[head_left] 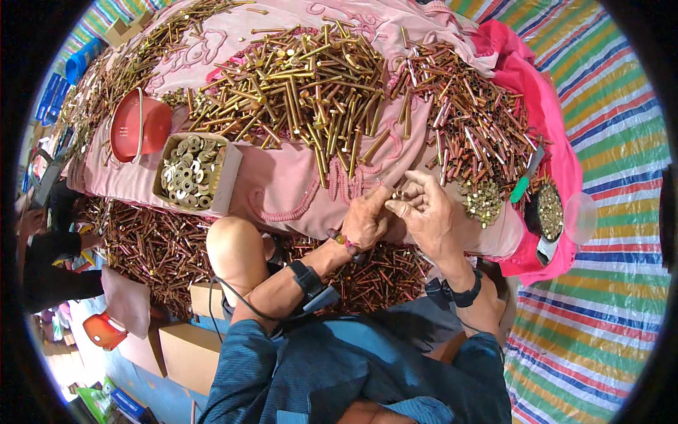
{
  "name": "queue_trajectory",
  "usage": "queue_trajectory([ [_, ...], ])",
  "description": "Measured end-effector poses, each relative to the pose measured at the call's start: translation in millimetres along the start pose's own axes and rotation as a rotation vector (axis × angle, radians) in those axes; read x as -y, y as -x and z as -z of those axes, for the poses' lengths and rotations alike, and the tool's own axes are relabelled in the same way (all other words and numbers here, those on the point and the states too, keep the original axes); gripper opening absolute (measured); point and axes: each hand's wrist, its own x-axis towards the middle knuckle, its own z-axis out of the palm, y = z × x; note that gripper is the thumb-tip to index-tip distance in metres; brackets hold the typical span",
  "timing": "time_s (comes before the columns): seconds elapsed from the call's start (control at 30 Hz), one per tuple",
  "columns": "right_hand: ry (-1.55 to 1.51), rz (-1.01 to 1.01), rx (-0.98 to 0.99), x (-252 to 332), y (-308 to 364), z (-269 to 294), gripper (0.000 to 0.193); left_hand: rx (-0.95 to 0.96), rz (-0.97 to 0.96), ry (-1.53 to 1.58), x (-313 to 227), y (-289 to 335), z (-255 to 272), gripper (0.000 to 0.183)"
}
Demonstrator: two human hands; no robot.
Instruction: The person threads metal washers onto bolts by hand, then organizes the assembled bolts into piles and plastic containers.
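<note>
My left hand [366,218] is closed at the front edge of the pink-covered table, its back turned up; whatever its fingers hold is hidden. Close beside it, my right hand [431,215] pinches a small brass-coloured nut [400,194] between thumb and fingers. Beyond both hands spreads a large heap of long gold-coloured bolts [304,92]. Copper-coloured metal sleeves [473,106] are piled at the far right. A small pile of nuts [480,203] lies just right of my right hand.
A cardboard box of washers [191,173] and a red bucket [134,127] stand at left. To the right are a green-handled tool [521,188], a dark bowl of small nuts [549,210] and a clear plastic container [580,218]. More reddish metal pieces [155,247] lie below the table edge.
</note>
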Motion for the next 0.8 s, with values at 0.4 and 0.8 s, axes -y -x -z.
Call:
queue_trajectory([
  [0.4, 0.015, 0.021, 0.003, -22, 0, -1, 0.027, 0.031, 0.009, -0.003, 14, 4, -9, 0.032],
  [0.8, 0.016, 0.197, -0.014, -18, 1, -4, 0.023, 0.001, 0.028, -0.017, -4, -2, -1, 0.02],
])
